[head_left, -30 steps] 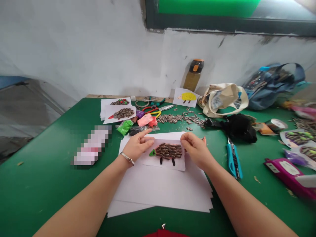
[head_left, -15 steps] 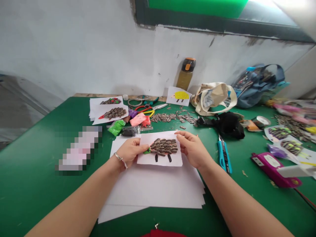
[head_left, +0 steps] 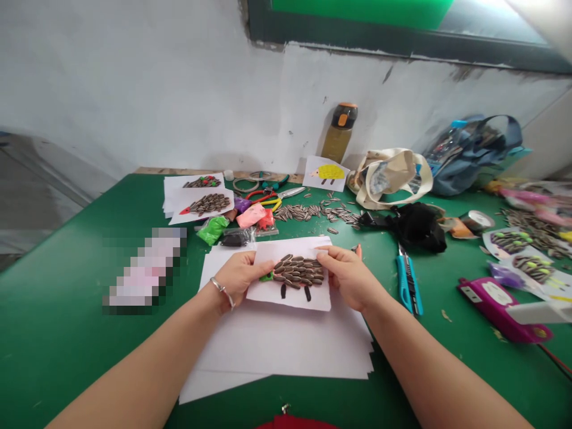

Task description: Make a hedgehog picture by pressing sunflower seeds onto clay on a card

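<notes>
Between my hands is a white card (head_left: 268, 298) bearing a hedgehog made of striped sunflower seeds (head_left: 298, 271), with a green clay head and two black clay legs. My left hand (head_left: 239, 277) pinches its left edge, thumb on top near the green head. My right hand (head_left: 348, 274) grips the upper right edge, its thumb by the seeds. Fingers under the card are hidden. Beneath lies a stack of white paper (head_left: 286, 351). Behind the card are packets of green clay (head_left: 213, 230), black clay (head_left: 236, 237) and pink clay (head_left: 251, 215).
Two seed-hedgehog cards (head_left: 210, 211) lie at back left, beside pliers and scissors (head_left: 290, 193). Loose sunflower seeds (head_left: 297, 212) are scattered behind. To the right are a blue utility knife (head_left: 409, 286), a black cloth item (head_left: 417, 229) and a magenta glue gun (head_left: 500, 310). A bottle (head_left: 338, 134) stands by the wall.
The card's near edge has tipped slightly lower toward me, and my right thumb sits a little further onto it. Both hands keep their hold. The whole view has shifted slightly.
</notes>
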The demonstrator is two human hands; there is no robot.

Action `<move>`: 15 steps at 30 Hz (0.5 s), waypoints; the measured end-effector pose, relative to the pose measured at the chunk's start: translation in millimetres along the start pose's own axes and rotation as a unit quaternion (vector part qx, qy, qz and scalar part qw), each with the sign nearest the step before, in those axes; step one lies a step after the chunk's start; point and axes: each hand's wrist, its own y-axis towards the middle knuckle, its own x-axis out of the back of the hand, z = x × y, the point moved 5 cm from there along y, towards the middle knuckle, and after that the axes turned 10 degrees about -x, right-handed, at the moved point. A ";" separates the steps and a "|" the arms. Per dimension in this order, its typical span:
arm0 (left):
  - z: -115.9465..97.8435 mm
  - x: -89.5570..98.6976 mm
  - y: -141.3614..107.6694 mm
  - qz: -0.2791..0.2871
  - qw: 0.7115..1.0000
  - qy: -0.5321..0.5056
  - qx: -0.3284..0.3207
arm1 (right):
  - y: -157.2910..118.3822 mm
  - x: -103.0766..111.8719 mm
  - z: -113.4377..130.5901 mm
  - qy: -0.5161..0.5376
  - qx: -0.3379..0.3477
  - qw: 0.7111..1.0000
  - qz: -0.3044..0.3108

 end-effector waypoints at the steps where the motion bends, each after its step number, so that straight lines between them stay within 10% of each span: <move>1: 0.0 -0.2 -0.4 -0.002 1.000 0.000 0.000 | 0.0 0.4 0.2 -0.012 0.004 1.000 -0.006; 15: -0.6 -9.9 -3.8 0.069 0.997 -0.018 -0.020 | 0.9 5.4 2.2 -0.039 0.021 0.998 -0.032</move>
